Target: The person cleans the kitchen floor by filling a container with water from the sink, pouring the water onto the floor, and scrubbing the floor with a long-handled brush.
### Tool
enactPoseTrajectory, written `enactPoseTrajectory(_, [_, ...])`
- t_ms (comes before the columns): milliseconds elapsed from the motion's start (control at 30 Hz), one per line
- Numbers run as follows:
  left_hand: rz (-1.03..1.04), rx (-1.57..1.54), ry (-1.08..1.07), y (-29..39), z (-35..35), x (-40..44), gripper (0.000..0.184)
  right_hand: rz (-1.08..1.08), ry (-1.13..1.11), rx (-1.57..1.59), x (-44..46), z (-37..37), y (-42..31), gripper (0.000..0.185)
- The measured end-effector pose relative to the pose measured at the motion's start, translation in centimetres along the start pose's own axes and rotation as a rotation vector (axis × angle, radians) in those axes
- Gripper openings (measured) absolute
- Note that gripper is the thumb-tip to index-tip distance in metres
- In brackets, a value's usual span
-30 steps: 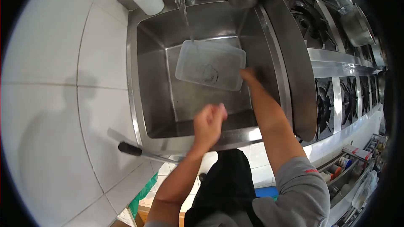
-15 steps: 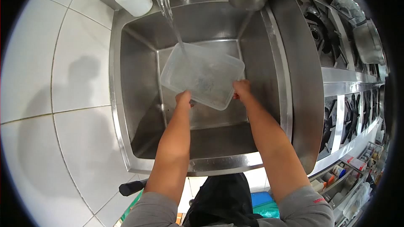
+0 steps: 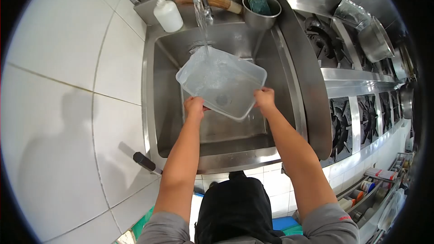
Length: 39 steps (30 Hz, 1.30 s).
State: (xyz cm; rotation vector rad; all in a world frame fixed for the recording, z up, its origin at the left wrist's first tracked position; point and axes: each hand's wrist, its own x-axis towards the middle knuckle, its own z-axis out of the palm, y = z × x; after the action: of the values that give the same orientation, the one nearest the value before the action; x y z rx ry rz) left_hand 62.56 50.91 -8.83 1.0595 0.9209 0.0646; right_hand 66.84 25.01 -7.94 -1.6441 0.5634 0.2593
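Observation:
A translucent plastic container (image 3: 242, 88) is held tilted inside the steel sink (image 3: 169, 126). Water from the curved tap (image 3: 199, 0) falls into its far left part and splashes there. My left hand (image 3: 195, 106) grips the container's near left rim, fingers wrapped beneath. My right hand (image 3: 264, 97) is closed on the rim at the right near corner. Some water shows inside the container, and the sink's drain is seen through or under its base.
Behind the sink stand a white pump bottle (image 3: 168, 14), a straw brush (image 3: 217, 1) and a steel pot (image 3: 261, 18) with a green scouring pad (image 3: 259, 5). Gas burners (image 3: 341, 126) lie to the right beyond a steel ledge. A black handle (image 3: 143, 161) juts out at the front left.
My head view has shifted, so more of the tap shows. The container appears raised and tilted more, with the stream now splashing inside it. Both hands keep their hold on the rim.

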Motion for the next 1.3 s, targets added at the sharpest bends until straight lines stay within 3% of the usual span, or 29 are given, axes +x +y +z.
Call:
enactPoseTrajectory(67, [0.071,0.011,-0.040,2.3,-0.5,-2.0,0.015,-0.052,0.030,0.033,-3.0,-1.5,-0.6,0.016])
enactPoseTrajectory(133, [0.150,0.082,-0.124,4.9,-1.2,-4.3,0.010,-0.172,0.042,-0.113,-7.1,-2.8,-3.0,0.033])
enactPoseTrajectory(200, [0.190,0.067,-0.183,7.6,-2.4,-7.3,0.009,-0.077,0.135,0.022,-12.8,-4.1,-6.7,0.066])
enactPoseTrajectory(233, [0.216,0.046,-0.227,8.7,-2.8,-8.9,0.008,-0.036,0.073,0.075,-14.0,-5.6,-7.7,0.094])
enactPoseTrajectory(267, [0.221,0.052,-0.255,9.5,-3.2,-10.7,0.008,-0.062,0.050,0.119,-15.5,-6.5,-8.2,0.100])
enactPoseTrajectory(333, [0.233,0.081,-0.253,10.2,-3.9,-14.1,0.016,-0.043,-0.231,0.376,-18.4,-8.0,-8.5,0.099])
enactPoseTrajectory(567, [0.323,0.330,-0.417,9.5,-8.0,-21.6,0.016,-0.154,0.096,0.552,-33.4,-9.0,-2.9,0.074])
enactPoseTrajectory(833, [0.252,0.606,-0.610,3.9,-13.5,-31.8,0.010,-0.094,0.371,0.691,-51.5,-12.0,7.7,0.081])
enactPoseTrajectory(933, [0.257,0.490,-0.781,-1.1,-16.1,-34.6,0.010,-0.083,0.464,0.834,-57.7,-12.4,13.8,0.085])
enactPoseTrajectory(1033, [0.282,0.485,-0.942,-5.9,-18.6,-37.2,0.008,-0.206,0.512,0.983,-62.3,-12.9,20.5,0.093])
enactPoseTrajectory(1200, [0.269,0.571,-1.020,-14.9,-23.3,-42.0,0.012,-0.267,0.634,0.981,-69.7,-15.7,30.6,0.099])
enactPoseTrajectory(1300, [0.144,0.606,-1.049,-21.6,-27.5,-44.7,0.018,-0.236,0.693,0.922,-75.8,-17.1,36.6,0.101])
